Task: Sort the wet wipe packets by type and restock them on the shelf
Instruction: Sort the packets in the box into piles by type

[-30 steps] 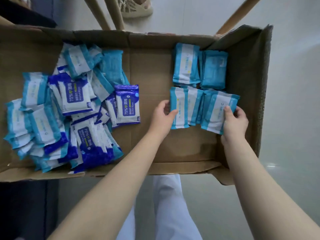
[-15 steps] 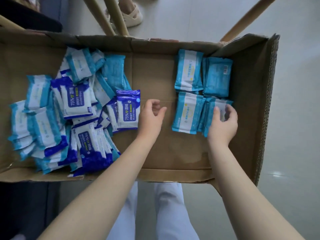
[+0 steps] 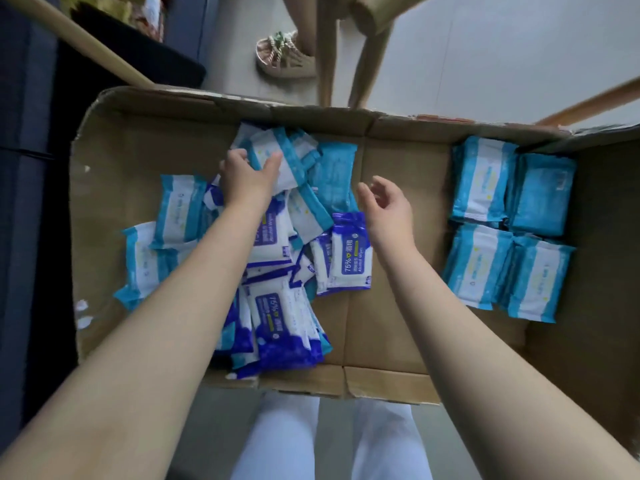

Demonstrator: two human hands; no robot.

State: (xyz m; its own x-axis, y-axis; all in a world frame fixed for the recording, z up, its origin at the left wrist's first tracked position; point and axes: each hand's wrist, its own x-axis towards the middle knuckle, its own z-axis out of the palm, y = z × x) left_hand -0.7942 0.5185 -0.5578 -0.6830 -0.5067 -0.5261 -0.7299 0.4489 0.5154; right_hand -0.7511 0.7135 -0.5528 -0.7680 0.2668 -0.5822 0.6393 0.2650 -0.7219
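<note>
An open cardboard box lies flat under me. Its left half holds a loose pile of mixed wipe packets, light blue ones and dark blue alcohol wipes. Several light blue packets stand sorted in two rows at the right end. My left hand reaches to the far side of the pile and grips a light blue packet between thumb and fingers. My right hand hovers over bare cardboard right of the pile, fingers loosely spread, holding nothing.
Beyond the box's far wall stand wooden furniture legs, with another person's sandalled foot beside them. A dark blue sofa runs along the left. My legs in white trousers are below the near box flap.
Both hands left the sorted packets on the right and moved left. My left hand reached the pile's far side and took a light blue packet. My view shifted left.
</note>
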